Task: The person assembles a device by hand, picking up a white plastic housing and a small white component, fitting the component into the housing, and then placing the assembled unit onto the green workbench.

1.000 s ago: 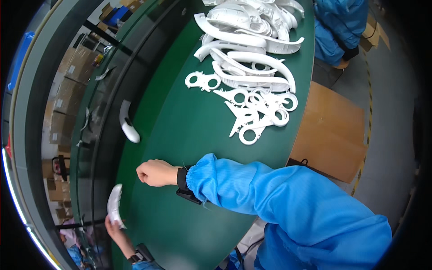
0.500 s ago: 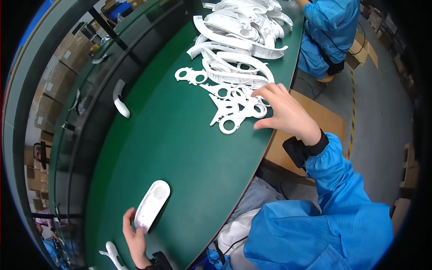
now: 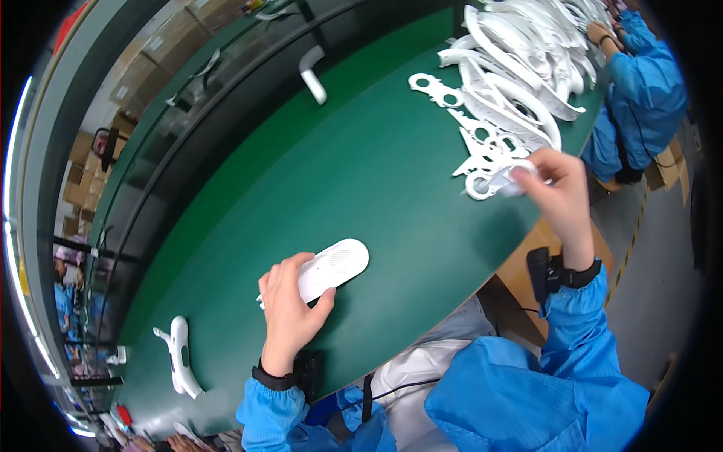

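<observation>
My left hand (image 3: 290,313) grips the near end of a white elongated plastic shell (image 3: 340,264), thumb on one side and fingers on the other. One rounded end of the shell points away from the hand and carries a patch of small holes. At the right, my right hand (image 3: 565,200) pinches a white ringed plastic part (image 3: 509,179), blurred by motion, at the near edge of a small pile. Flat white pieces with round openings (image 3: 482,137) make up that pile; my fingers hide some of the pinched part.
Curved white plastic shells (image 3: 520,68) are heaped beyond the flat pieces. A co-worker in a blue smock (image 3: 640,83) sits at the far right. Another white part (image 3: 179,354) lies left on the green table (image 3: 241,226); a curved white piece (image 3: 312,74) rests near the back ledge.
My right hand has closed on a ringed part at the pile. My left hand has taken hold of the shell, which now lies at a different angle. The view has turned leftward.
</observation>
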Available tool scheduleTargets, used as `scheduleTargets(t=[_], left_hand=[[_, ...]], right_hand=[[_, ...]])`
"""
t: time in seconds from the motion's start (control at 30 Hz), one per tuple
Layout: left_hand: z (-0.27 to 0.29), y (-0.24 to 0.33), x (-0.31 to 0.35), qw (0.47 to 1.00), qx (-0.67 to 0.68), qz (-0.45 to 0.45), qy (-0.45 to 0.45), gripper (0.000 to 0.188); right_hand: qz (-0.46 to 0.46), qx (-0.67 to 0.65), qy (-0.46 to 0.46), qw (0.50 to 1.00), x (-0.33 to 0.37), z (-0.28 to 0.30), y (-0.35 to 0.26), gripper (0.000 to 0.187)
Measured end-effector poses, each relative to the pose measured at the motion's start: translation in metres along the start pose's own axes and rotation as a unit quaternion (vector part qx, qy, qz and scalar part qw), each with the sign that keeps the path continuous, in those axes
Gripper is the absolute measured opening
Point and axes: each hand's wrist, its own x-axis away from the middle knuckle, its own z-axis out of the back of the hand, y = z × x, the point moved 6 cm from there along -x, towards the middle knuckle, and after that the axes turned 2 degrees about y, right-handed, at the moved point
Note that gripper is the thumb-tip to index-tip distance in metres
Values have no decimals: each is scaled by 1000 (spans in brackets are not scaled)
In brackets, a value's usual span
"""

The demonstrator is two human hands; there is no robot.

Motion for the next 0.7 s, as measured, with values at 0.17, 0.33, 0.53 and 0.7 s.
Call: scheduleTargets(t=[0.17,0.33,0.53,0.7], left_hand=[[4,-20,1,990,137,29,-2,45],[2,-17,0,989,146,8,11,22],[-1,-14,-2,993,98,65,20,14],[-8,5,-3,1000,12,-16,16,14]], right_hand=[[57,-120,-323,937,13,-174,-42,22],[-64,-146,-424,892,21,-237,-38,26],[22,-77,-395,915,21,-231,-31,28],[145,8,-377,915,18,-224,-41,24]])
